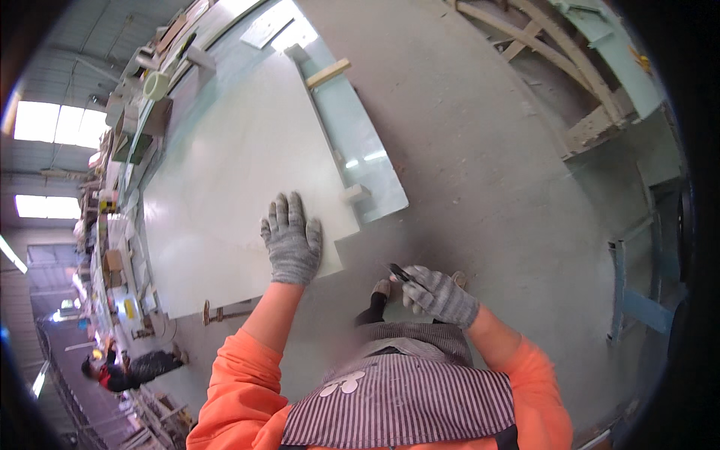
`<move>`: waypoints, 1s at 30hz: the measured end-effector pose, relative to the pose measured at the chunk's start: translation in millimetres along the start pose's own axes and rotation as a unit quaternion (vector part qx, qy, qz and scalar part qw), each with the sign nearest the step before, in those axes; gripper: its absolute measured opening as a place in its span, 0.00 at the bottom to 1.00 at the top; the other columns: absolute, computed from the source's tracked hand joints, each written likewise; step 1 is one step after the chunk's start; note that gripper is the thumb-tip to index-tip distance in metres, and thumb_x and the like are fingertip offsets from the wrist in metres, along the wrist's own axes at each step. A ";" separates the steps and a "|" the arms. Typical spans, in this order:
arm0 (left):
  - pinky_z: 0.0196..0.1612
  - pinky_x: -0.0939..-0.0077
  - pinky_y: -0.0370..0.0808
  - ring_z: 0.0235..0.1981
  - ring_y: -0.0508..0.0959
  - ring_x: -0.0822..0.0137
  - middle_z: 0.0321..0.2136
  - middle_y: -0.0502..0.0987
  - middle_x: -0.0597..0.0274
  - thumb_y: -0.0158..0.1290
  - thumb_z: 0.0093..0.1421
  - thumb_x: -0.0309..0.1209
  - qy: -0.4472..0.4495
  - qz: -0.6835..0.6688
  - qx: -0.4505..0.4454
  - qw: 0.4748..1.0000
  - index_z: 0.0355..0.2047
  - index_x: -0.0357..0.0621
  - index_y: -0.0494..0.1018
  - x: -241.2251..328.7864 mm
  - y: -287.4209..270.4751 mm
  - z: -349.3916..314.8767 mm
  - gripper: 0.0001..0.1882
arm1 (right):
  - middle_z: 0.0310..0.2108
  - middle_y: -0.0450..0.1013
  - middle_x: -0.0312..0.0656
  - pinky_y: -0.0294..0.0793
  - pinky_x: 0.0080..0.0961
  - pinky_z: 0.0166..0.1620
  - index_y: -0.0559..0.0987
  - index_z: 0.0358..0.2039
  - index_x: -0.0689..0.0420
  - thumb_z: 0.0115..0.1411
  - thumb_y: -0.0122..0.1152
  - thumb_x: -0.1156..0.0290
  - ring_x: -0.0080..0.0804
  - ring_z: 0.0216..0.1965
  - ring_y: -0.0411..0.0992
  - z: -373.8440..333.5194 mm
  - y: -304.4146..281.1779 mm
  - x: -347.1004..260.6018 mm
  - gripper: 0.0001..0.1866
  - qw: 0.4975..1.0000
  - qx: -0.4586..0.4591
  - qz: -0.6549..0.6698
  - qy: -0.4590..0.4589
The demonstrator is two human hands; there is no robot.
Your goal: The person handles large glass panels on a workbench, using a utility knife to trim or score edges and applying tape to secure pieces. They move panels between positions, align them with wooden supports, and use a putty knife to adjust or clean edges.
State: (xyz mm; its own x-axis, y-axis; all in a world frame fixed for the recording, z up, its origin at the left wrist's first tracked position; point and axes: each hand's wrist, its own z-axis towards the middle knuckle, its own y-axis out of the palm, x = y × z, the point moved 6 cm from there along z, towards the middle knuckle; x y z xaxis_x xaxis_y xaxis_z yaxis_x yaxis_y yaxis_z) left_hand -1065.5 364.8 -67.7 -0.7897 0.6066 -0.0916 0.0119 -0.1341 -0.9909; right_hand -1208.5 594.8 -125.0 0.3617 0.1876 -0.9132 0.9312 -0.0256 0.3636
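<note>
**Desk:** What does the head view show at the hands?

**Photographer:** A worker in orange sleeves and a striped apron bends over a large pale sheet lying on a grey floor. The left hand, in a grey knit glove, lies flat on the sheet, fingers spread and released, grasping nothing. The sheet stretches away beyond its fingertips and to its left; the sheet's near edge runs just behind the wrist.

**Desk:** And the other hand?

**Photographer:** The right hand, gloved alike, is clenched around a small dark tool, whose tip juts out toward the left hand. I cannot tell what kind of tool it is. It is held off the sheet, near the corner, above the floor.

**Desk:** Anything close by?

**Photographer:** A glass panel lies beyond the right hand, overlapping the sheet's far edge, with a small wooden block on it. Well apart, left of the left hand, another person crouches.
</note>
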 end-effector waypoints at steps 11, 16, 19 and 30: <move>0.68 0.48 0.44 0.66 0.54 0.43 0.65 0.56 0.41 0.45 0.63 0.44 -0.023 -0.036 0.009 0.999 0.67 0.45 0.55 3.3 -7.2 9.4 0.34 | 0.39 0.76 0.42 0.75 0.28 0.42 0.72 0.52 0.60 0.68 0.47 0.64 0.29 0.36 0.74 129.1 27.7 35.9 0.17 0.992 -0.051 -0.017 -0.112; 0.67 0.48 0.46 0.66 0.55 0.42 0.64 0.56 0.40 0.46 0.62 0.42 -0.019 -0.041 0.015 0.999 0.66 0.44 0.56 2.3 -5.8 10.8 0.34 | 0.31 0.75 0.49 0.74 0.31 0.39 0.78 0.42 0.58 0.65 0.48 0.62 0.44 0.32 0.74 134.2 32.2 20.1 0.16 0.979 0.004 -0.079 -0.189; 0.67 0.48 0.46 0.65 0.56 0.42 0.64 0.57 0.40 0.47 0.61 0.41 -0.014 -0.043 0.015 0.999 0.66 0.44 0.56 2.6 -5.0 11.2 0.34 | 0.35 0.76 0.49 0.76 0.34 0.42 0.78 0.44 0.57 0.63 0.50 0.65 0.45 0.37 0.75 130.8 37.1 29.1 0.15 0.968 -0.110 -0.183 -0.132; 0.67 0.49 0.46 0.66 0.55 0.43 0.65 0.56 0.41 0.46 0.61 0.41 -0.018 -0.048 0.007 0.999 0.67 0.44 0.55 4.2 -6.8 11.0 0.34 | 0.38 0.77 0.46 0.77 0.33 0.42 0.80 0.44 0.57 0.62 0.50 0.66 0.43 0.39 0.76 130.7 23.8 24.5 0.15 0.953 -0.081 -0.199 -0.211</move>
State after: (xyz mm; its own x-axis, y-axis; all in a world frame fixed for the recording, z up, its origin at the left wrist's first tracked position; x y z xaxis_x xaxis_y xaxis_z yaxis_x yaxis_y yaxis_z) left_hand -1075.6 359.6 -60.3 -0.8082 0.5889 0.0086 -0.0738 -0.0868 -0.9935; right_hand -1171.6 470.4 -162.7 -0.0020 -0.2630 -0.9648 0.9916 0.1242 -0.0360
